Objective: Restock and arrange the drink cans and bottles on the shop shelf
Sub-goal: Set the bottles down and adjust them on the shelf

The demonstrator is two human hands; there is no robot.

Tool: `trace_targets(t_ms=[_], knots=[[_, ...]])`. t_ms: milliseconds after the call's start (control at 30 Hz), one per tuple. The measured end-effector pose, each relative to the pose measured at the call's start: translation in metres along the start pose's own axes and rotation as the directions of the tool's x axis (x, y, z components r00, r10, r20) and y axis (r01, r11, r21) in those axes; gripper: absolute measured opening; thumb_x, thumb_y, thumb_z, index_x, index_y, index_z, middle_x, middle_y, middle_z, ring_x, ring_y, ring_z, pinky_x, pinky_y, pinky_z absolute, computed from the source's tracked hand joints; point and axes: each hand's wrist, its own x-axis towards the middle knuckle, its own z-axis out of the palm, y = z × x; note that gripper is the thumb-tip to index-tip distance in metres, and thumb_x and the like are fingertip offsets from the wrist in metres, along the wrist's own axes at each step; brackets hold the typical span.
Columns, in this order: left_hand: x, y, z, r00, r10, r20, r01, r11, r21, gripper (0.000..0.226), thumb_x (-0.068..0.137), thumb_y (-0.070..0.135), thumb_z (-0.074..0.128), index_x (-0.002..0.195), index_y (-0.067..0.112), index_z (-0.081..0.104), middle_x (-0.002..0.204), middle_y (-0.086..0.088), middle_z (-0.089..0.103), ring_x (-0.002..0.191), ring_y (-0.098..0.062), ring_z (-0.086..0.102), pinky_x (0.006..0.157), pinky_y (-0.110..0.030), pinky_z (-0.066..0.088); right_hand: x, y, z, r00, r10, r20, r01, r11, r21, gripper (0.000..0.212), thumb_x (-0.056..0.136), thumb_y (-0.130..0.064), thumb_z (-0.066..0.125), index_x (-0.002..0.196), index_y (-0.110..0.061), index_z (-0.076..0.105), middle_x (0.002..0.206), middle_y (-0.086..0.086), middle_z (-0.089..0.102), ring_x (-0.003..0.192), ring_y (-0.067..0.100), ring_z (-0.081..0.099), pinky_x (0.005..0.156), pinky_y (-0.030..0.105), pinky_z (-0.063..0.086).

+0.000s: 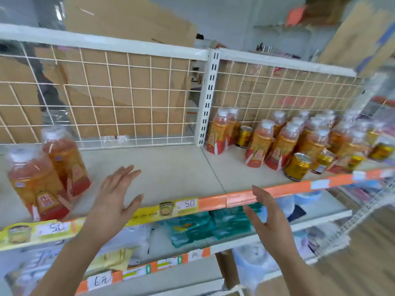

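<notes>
Left hand [116,195]: spread flat, empty, over the shelf [171,165] front.
Right hand [270,218]: fingers straight, empty, before the shelf edge.
Drinks: two bottles [42,178] stood at left; bottle cluster [288,142] and gold cans [297,166] at right.
Risk: a careless left sweep could topple the near-edge pair.
Cardboard boxes [128,92]: behind the wire grid, contents hidden.

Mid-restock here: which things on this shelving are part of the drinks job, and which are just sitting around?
Job:
- two bottles at left
- bottle group at right
- gold cans among them
- shelf they stand on
- left hand, right hand, both empty

Lying about:
- cardboard boxes behind
- teal packets lower down
- price tags
</notes>
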Motion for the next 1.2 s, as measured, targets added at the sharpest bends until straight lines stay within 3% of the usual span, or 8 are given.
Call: trace_targets(t_ms=[233, 533, 667, 867, 1000, 1067, 1133, 1200], knots=[[0.025, 0.045, 0.049, 0.995, 0.013, 0.095, -0.008, 0.998, -0.056, 0.064, 0.080, 0.051, 0.039, 0.128, 0.012, 0.054, 0.136, -0.009, 0.050, 0.125, -0.028, 0.046, 0.104, -0.045, 0.034, -0.021, 0.055, -0.068, 0.985, 0.095, -0.143, -0.109, 0.990, -0.092, 0.046, 0.084, -0.035, 0.060, 0.127, -0.020, 0.051, 0.113, -0.001, 0.061, 0.106, 0.019, 0.057, 0.075, 0.030, 0.043], [0.128, 0.058, 0.106, 0.988, 0.115, 0.105, -0.101, 0.987, -0.128, 0.063, 0.082, 0.051, 0.040, 0.134, 0.016, 0.047, 0.140, -0.005, 0.046, 0.127, -0.024, 0.043, 0.106, -0.040, 0.032, 0.042, 0.088, -0.083, 0.965, 0.187, -0.187, -0.214, 0.967, -0.139, 0.049, 0.088, -0.025, 0.061, 0.134, -0.023, 0.045, 0.109, -0.001, 0.055, 0.080, 0.007, 0.055, 0.066, 0.027, 0.039], [0.189, 0.060, 0.134, 0.985, 0.146, 0.094, -0.128, 0.977, -0.172, 0.050, 0.088, 0.025, 0.061, 0.135, 0.014, 0.045, 0.140, -0.004, 0.045, 0.128, -0.024, 0.043, 0.105, -0.030, 0.027, 0.103, 0.096, -0.072, 0.965, 0.186, -0.183, -0.216, 0.964, -0.156, 0.048, 0.088, -0.029, 0.060, 0.134, -0.022, 0.045, 0.123, -0.005, 0.052, 0.114, 0.019, 0.051, 0.076, 0.028, 0.037], [0.272, 0.072, 0.169, 0.978, 0.166, 0.125, -0.120, 0.943, -0.309, 0.062, 0.087, 0.020, 0.062, 0.142, 0.017, 0.034, 0.143, -0.003, 0.041, 0.129, -0.019, 0.041, 0.101, -0.026, 0.030, 0.190, 0.104, -0.044, 0.974, 0.096, -0.205, -0.125, 0.984, -0.131, 0.049, 0.086, -0.026, 0.063, 0.131, -0.018, 0.047, 0.117, -0.008, 0.055, 0.110, 0.017, 0.054, 0.083, 0.024, 0.040], [0.303, 0.076, 0.198, 0.987, 0.010, 0.158, 0.065, 0.885, -0.461, 0.078, 0.083, 0.025, 0.068, 0.146, 0.016, 0.022, 0.147, -0.002, 0.036, 0.131, -0.019, 0.039, 0.107, -0.035, 0.034, 0.232, 0.104, -0.021, 0.979, 0.106, -0.174, -0.113, 0.993, -0.033, 0.056, 0.086, -0.028, 0.065, 0.130, -0.038, 0.032, 0.131, -0.014, 0.047, 0.117, 0.006, 0.048, 0.091, 0.025, 0.045], [0.313, 0.075, 0.214, 0.981, -0.044, 0.191, 0.139, 0.845, -0.517, 0.081, 0.079, 0.031, 0.071, 0.144, 0.018, 0.025, 0.142, -0.001, 0.041, 0.126, -0.018, 0.044, 0.103, -0.041, 0.041, 0.248, 0.106, -0.011, 0.980, 0.141, -0.140, -0.141, 0.990, 0.010, 0.069, 0.084, -0.032, 0.067, 0.138, -0.037, 0.024, 0.139, -0.011, 0.042, 0.125, 0.009, 0.044, 0.098, 0.032, 0.046], [0.319, 0.080, 0.225, 0.975, -0.102, 0.199, 0.199, 0.802, -0.564, 0.080, 0.075, 0.029, 0.076, 0.139, 0.020, 0.029, 0.131, 0.004, 0.046, 0.117, -0.013, 0.048, 0.096, -0.034, 0.045, 0.261, 0.108, -0.002, 0.972, 0.200, -0.124, -0.196, 0.980, 0.044, 0.081, 0.081, -0.036, 0.069, 0.144, -0.032, 0.019, 0.143, -0.007, 0.040, 0.128, 0.013, 0.044, 0.101, 0.039, 0.046], [0.321, 0.086, 0.234, 0.971, -0.146, 0.188, 0.231, 0.770, -0.594, 0.079, 0.072, 0.025, 0.078, 0.135, 0.020, 0.031, 0.123, 0.007, 0.047, 0.111, -0.010, 0.048, 0.090, -0.028, 0.043, 0.269, 0.112, 0.006, 0.964, 0.232, -0.128, -0.225, 0.972, 0.066, 0.086, 0.077, -0.037, 0.072, 0.143, -0.029, 0.019, 0.139, -0.006, 0.044, 0.124, 0.016, 0.048, 0.098, 0.036, 0.047]])
